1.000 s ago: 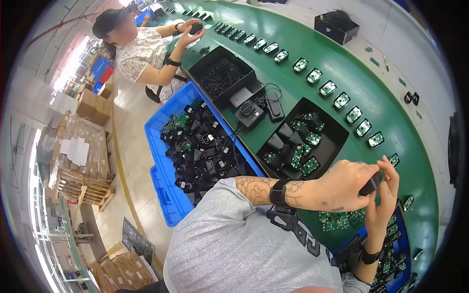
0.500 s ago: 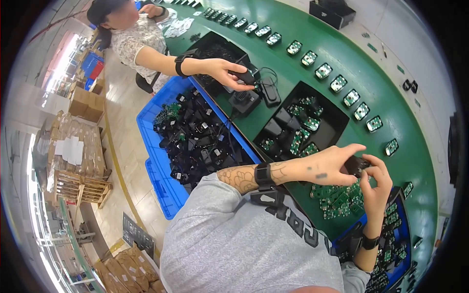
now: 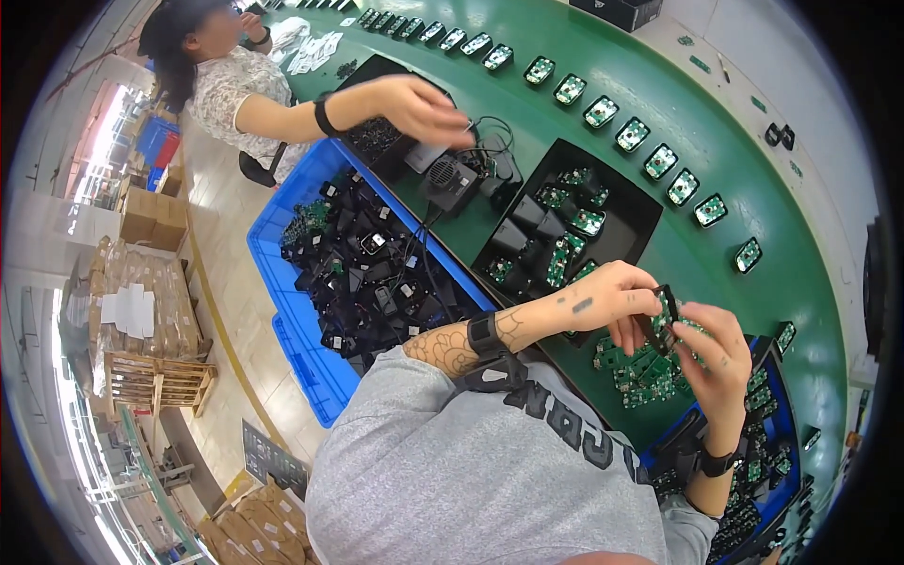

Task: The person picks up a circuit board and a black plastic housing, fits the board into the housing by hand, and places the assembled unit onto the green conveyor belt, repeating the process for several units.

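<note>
Both of my hands are on a small black plastic housing (image 3: pixel 657 331), which is tilted on edge with a bit of green circuit board showing in its open side. My left hand (image 3: pixel 617 294), on the tattooed arm, grips its left side. From the right, my right hand (image 3: pixel 714 356) pinches its other edge with the fingertips. Just below lies a pile of bare green circuit boards (image 3: pixel 645 381) on the green table. A black tray (image 3: pixel 617 247) beyond my left hand holds black housings and boards.
Housings with boards (image 3: pixel 662 162) stand in a curved row along the green table (image 3: pixel 527 122). A blue crate (image 3: pixel 273 259) of black parts is at left; another blue bin (image 3: pixel 789 443) is at right. A co-worker's hand (image 3: pixel 419 108) is over a black charger-like box (image 3: pixel 450 184).
The housing has turned in my hands, and its board side now shows. My left hand has shifted slightly left. The co-worker's hand has moved up and left, and its black device no longer shows there.
</note>
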Motion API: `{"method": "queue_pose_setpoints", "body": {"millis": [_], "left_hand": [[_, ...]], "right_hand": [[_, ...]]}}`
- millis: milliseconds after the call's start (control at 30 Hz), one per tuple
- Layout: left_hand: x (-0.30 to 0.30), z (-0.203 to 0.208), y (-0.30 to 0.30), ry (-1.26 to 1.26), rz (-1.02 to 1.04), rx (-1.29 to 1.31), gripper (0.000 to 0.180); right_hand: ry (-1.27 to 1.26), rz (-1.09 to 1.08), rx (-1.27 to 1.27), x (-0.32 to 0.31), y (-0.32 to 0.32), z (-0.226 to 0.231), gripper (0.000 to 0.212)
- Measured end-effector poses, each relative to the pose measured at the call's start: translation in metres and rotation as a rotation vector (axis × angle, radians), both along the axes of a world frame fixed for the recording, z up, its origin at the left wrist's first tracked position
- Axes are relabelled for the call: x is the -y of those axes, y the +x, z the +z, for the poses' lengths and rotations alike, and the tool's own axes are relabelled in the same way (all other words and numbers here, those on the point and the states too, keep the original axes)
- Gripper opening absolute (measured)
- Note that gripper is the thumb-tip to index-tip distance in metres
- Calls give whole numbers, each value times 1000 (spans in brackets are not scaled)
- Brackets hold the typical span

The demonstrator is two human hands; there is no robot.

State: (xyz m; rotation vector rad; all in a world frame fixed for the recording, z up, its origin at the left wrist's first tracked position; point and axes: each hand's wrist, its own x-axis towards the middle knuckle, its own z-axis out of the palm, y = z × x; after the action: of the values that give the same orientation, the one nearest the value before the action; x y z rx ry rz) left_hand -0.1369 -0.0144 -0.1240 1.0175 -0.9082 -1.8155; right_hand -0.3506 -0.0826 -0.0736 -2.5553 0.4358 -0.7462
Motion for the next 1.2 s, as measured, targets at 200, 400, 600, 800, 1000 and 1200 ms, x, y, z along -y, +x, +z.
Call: {"method": "queue_pose_setpoints", "body": {"millis": [200, 400, 600, 800, 1000, 1200], "left_hand": [[1, 8, 1, 1, -88, 70, 33], [2, 14, 4, 32, -130, 70, 35], [-5, 18, -17, -251, 257, 24, 34], [-3, 29, -29, -642, 328, 471, 49], [1, 23, -37, -738, 430, 511, 58], [3, 19, -42, -860, 498, 590, 60]], "right_hand": [[-256, 232, -12, -2, 1, 6, 34], [-270, 172, -29, -6, -2, 9, 32], [-106, -184, 46, -7, 1, 1, 16], [402, -454, 304, -8, 5, -4, 10], [348, -524, 345, -12, 11, -5, 10], [444, -516, 461, -18, 11, -12, 11]]}}
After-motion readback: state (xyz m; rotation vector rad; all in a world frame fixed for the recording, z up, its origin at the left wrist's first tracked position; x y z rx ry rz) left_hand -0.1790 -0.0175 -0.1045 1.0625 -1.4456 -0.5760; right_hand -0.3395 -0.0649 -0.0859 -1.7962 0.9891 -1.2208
